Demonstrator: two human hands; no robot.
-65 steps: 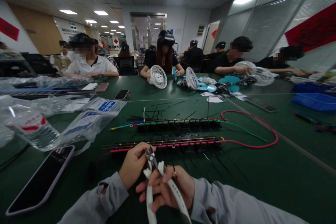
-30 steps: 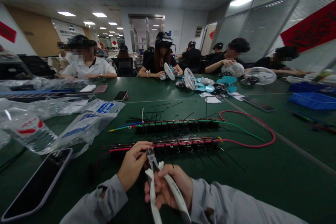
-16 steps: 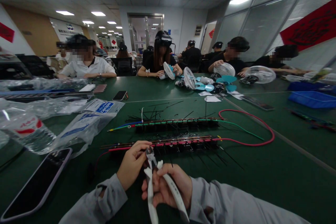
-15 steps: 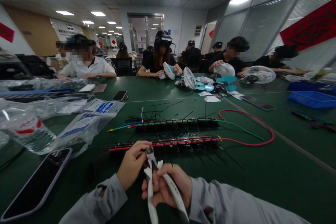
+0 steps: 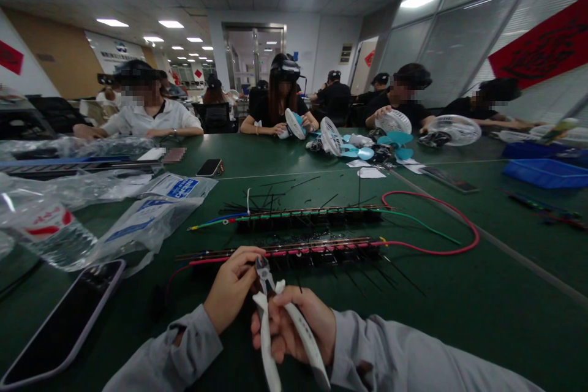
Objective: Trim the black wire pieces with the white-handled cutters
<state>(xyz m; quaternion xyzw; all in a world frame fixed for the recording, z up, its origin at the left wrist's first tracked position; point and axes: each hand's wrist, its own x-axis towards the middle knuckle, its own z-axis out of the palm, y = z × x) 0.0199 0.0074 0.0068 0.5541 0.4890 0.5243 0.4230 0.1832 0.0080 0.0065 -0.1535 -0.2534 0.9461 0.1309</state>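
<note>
White-handled diagonal cutters (image 5: 301, 324) sit in my right hand (image 5: 305, 321), their handles spread and the jaws pointing away from me. The jaws reach the near edge of a wiring assembly (image 5: 321, 249), a long black strip with red wire, copper-coloured rods and many black cable-tie tails. My left hand (image 5: 234, 288) is closed at the strip's left part, fingertips right beside the jaws; what they pinch is hidden. Behind lies a second similar assembly (image 5: 312, 213) with a green wire and a blue one.
To the left lie a large phone (image 5: 64, 324), a water bottle (image 5: 50, 229) and plastic bags (image 5: 151, 214). A red cable (image 5: 459, 251) loops out on the right. Across the table, people handle fan parts (image 5: 333, 136); a blue tray (image 5: 546, 174) stands at far right.
The fingers of my right hand have shifted slightly on the cutters, and the handles look a little closer together. My left hand stays in place. A co-worker at left has moved an arm outward.
</note>
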